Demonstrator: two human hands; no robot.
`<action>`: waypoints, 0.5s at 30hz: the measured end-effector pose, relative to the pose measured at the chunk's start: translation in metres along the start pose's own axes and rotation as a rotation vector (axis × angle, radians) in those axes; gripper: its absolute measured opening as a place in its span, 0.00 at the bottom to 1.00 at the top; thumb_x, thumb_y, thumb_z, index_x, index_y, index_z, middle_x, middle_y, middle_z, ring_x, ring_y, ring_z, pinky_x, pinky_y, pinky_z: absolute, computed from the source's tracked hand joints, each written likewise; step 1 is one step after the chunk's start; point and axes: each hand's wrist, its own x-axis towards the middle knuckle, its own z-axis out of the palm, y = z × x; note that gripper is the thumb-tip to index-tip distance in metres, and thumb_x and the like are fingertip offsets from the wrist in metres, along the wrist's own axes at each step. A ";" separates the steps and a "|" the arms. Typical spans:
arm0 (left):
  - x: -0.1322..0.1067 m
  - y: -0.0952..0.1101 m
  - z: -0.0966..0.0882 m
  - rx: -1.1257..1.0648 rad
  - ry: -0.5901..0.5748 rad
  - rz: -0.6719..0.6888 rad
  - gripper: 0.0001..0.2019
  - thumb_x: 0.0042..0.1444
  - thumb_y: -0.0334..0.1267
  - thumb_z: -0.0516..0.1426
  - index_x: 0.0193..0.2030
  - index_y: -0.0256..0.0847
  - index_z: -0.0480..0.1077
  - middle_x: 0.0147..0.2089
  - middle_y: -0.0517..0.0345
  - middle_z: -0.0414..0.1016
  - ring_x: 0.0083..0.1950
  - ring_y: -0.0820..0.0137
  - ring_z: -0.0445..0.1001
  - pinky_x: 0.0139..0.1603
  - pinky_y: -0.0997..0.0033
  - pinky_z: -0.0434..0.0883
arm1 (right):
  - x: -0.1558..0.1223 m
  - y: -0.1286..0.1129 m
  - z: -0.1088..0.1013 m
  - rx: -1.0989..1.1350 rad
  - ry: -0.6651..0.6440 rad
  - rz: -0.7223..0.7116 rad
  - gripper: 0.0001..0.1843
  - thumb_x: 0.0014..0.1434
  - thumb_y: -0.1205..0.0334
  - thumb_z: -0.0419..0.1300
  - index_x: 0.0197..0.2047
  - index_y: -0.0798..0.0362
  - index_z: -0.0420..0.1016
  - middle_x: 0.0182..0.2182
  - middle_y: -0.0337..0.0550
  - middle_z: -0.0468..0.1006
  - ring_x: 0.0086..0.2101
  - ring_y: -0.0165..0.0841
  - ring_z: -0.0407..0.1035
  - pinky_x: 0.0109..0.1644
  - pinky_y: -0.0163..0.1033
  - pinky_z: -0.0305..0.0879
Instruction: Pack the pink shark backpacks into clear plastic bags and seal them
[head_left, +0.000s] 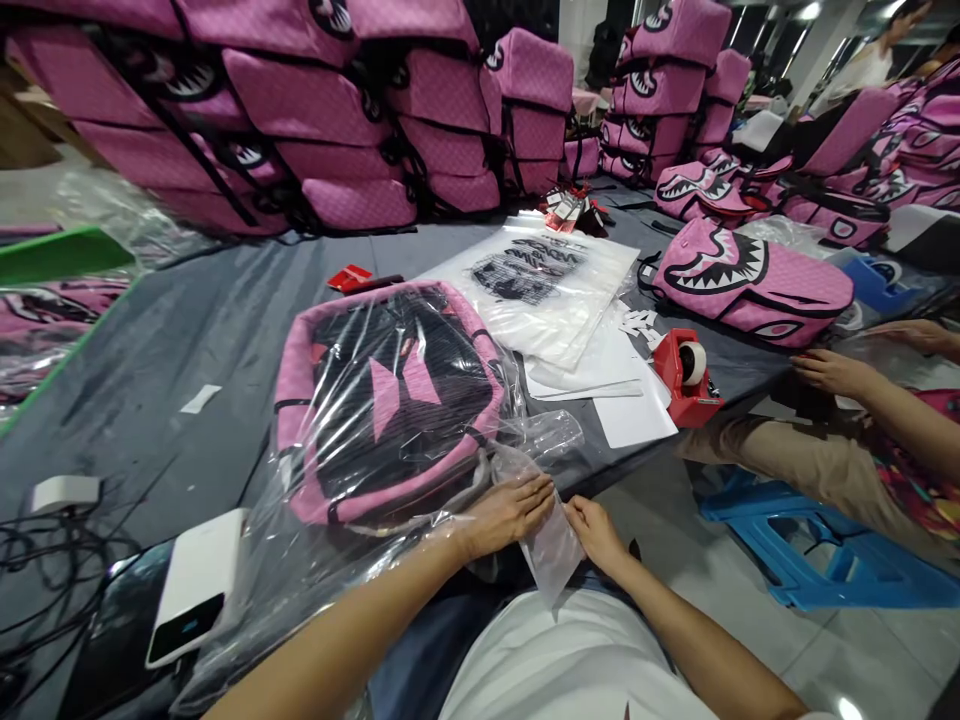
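Left hand (517, 512) lies over translucent plastic (553, 555), grip not discernible; right hand (598, 533), fingers curled, pinches its edge. Plastic-covered pink backpack (397, 400) lies beyond and left of both hands.

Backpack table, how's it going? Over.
Left hand on translucent plastic, right hand pinching its edge. Pink backpack under clear wrap. Red tape dispenser clear of both hands.

right fingers (583, 511) pinch translucent plastic (553, 558) beside a wrapped backpack (386, 395).
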 end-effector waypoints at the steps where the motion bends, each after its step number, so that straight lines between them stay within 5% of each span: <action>1: 0.000 0.000 -0.002 -0.017 0.002 -0.005 0.16 0.70 0.30 0.49 0.60 0.29 0.69 0.61 0.40 0.77 0.66 0.58 0.72 0.68 0.55 0.69 | -0.001 -0.001 -0.003 -0.037 0.015 -0.032 0.30 0.54 0.32 0.60 0.21 0.50 0.61 0.17 0.32 0.60 0.22 0.27 0.55 0.25 0.32 0.50; 6: 0.001 -0.002 -0.038 -0.086 0.033 0.008 0.20 0.71 0.31 0.48 0.66 0.31 0.64 0.64 0.40 0.74 0.66 0.56 0.72 0.68 0.54 0.69 | -0.015 -0.029 -0.034 -0.277 -0.141 -0.195 0.18 0.62 0.48 0.58 0.29 0.52 0.73 0.20 0.35 0.71 0.23 0.30 0.65 0.27 0.33 0.58; 8: 0.003 -0.004 -0.057 -0.117 0.044 -0.022 0.21 0.71 0.31 0.48 0.69 0.35 0.62 0.65 0.41 0.73 0.67 0.58 0.71 0.68 0.57 0.68 | -0.015 -0.056 -0.052 -0.408 0.061 -0.385 0.12 0.64 0.54 0.59 0.40 0.52 0.78 0.29 0.40 0.79 0.29 0.34 0.72 0.32 0.35 0.65; 11: 0.004 -0.005 -0.073 -0.156 0.063 -0.065 0.24 0.71 0.29 0.46 0.72 0.43 0.57 0.66 0.43 0.73 0.67 0.62 0.72 0.69 0.59 0.68 | 0.003 -0.105 -0.065 -0.544 0.369 -0.722 0.21 0.62 0.54 0.63 0.57 0.51 0.76 0.49 0.53 0.80 0.47 0.42 0.75 0.49 0.45 0.71; 13: 0.004 -0.006 -0.074 -0.205 0.089 -0.114 0.28 0.70 0.27 0.47 0.74 0.48 0.52 0.66 0.44 0.73 0.65 0.63 0.73 0.66 0.61 0.70 | 0.027 -0.135 -0.061 -0.623 0.245 -0.904 0.22 0.60 0.55 0.66 0.57 0.50 0.77 0.52 0.54 0.79 0.52 0.44 0.73 0.54 0.48 0.70; 15: 0.004 -0.010 -0.071 -0.285 0.128 -0.253 0.31 0.68 0.26 0.48 0.76 0.49 0.50 0.67 0.46 0.72 0.65 0.64 0.73 0.64 0.64 0.72 | 0.056 -0.159 -0.053 -0.573 0.093 -0.951 0.12 0.64 0.56 0.62 0.48 0.50 0.81 0.43 0.48 0.83 0.44 0.40 0.76 0.48 0.42 0.72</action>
